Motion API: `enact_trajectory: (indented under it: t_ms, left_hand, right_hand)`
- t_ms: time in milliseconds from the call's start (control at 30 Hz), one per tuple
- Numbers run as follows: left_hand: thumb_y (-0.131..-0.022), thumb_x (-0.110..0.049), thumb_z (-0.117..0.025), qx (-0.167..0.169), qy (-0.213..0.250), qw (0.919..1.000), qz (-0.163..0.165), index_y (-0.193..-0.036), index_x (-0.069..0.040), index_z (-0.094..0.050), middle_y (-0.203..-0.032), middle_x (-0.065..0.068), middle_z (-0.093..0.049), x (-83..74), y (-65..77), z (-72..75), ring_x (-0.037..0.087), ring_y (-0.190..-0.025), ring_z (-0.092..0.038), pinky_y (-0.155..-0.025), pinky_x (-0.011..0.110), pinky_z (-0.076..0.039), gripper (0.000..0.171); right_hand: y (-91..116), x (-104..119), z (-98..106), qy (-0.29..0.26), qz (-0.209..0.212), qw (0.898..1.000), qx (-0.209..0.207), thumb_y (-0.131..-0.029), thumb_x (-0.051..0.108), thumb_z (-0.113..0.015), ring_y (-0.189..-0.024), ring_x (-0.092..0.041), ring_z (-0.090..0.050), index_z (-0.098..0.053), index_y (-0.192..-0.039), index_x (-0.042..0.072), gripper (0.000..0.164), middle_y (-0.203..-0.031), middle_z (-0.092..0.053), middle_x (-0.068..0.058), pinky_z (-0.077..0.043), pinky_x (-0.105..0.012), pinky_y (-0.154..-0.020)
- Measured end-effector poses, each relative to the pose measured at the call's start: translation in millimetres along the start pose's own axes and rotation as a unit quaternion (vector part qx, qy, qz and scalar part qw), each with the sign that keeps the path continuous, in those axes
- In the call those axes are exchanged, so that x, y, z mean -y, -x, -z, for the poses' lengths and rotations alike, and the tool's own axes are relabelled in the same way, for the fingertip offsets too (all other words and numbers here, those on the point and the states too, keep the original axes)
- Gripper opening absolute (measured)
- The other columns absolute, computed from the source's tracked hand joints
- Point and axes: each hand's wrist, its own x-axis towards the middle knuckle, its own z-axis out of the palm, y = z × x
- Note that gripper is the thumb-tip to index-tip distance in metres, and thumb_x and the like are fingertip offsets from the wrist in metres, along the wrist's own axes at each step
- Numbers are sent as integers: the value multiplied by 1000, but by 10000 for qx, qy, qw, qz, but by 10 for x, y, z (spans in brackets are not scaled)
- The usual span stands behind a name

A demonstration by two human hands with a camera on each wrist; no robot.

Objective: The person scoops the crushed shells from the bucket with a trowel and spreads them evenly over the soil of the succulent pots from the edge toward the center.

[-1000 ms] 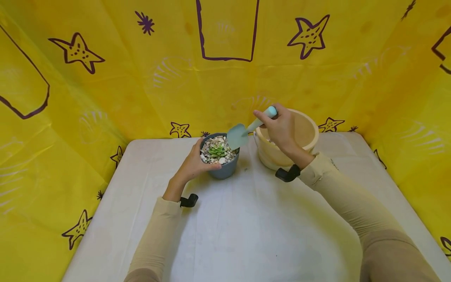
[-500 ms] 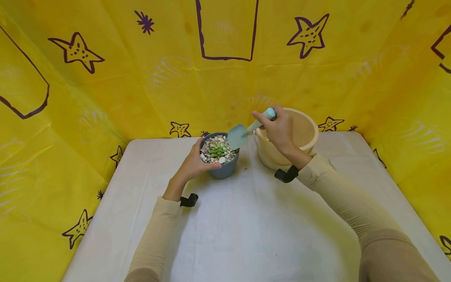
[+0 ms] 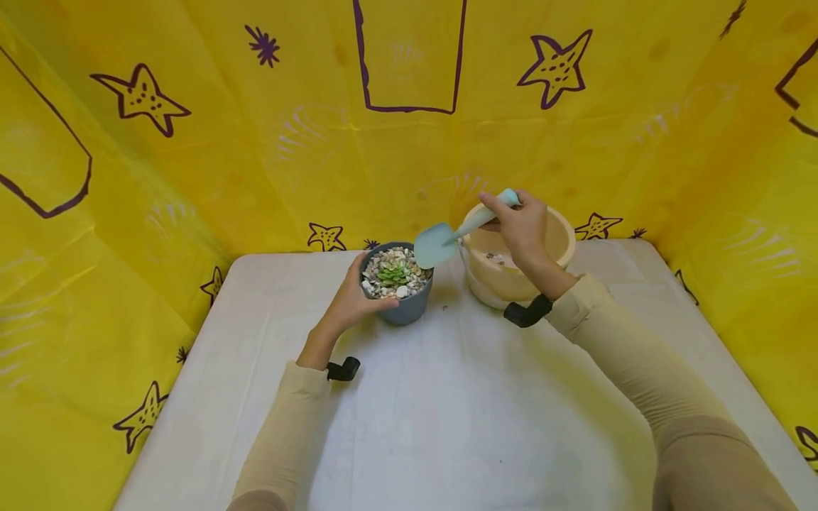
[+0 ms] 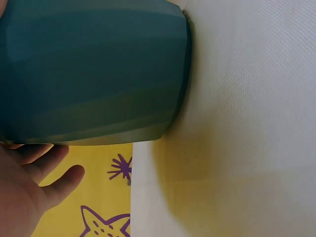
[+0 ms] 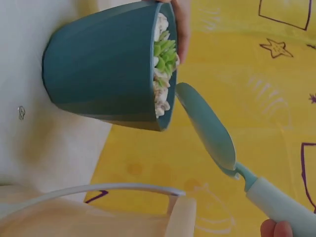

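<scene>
A grey-blue plant pot [image 3: 409,310] stands on the table, filled with pale pebbles [image 3: 377,286] around a small green succulent [image 3: 393,272]. My left hand [image 3: 348,304] holds this pot by its left side, thumb along the near rim and fingers round the far side. With my right hand [image 3: 525,233] I grip the handle of a light-green garden trowel [image 3: 436,245]. Its blade slants down to the pot's right rim; in the right wrist view the blade [image 5: 210,131] has its tip right at the rim, and no pebbles show on it.
Close to the pot's right stands a cream bucket [image 3: 491,287], some pebbles [image 3: 495,257] at its bottom, under my right hand. Its carrying handle [image 5: 123,186] shows in the right wrist view. Yellow patterned cloth [image 3: 409,163] encloses the back and sides of the white-covered table [image 3: 434,419].
My right hand has shifted right and slightly up, drawing the trowel's handle with it; the blade now lies flatter beside the pot rim. My left hand and the pot stay in place.
</scene>
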Motion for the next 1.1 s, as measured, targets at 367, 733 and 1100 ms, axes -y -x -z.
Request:
enact_trajectory:
  t_ms: [367,733,1100]
  left_hand:
    - [-65,-48,-88,-80,71,9999,-29,-157,-15,-12,-161,12,-23,-11,1,6,33,-147,-26,-117,57,-26,124]
    - [-66,-51,-87,-136,127,9998,-24,-156,-16,-13,-160,10,-25,24,-93,15,30,-147,-27,-117,55,-27,122]
    - [-66,-51,-87,-240,188,9995,50,-157,-17,-11,-162,10,-21,47,-169,8,29,-148,-24,-119,53,-25,123]
  right_hand:
    - [-106,180,101,-412,-149,9989,-182,-80,21,-80,-57,-14,-71,-58,-78,4,27,-72,-70,-1,-59,-30,-59]
    - [-198,296,256,-902,-69,9955,-292,-77,20,-82,-59,-17,-72,-62,-77,3,26,-67,-68,-4,-59,-31,-59]
    - [-228,393,476,-1085,-186,9920,-622,-75,20,-83,-59,-19,-72,-61,-81,2,30,-65,-67,-6,-58,-30,-58]
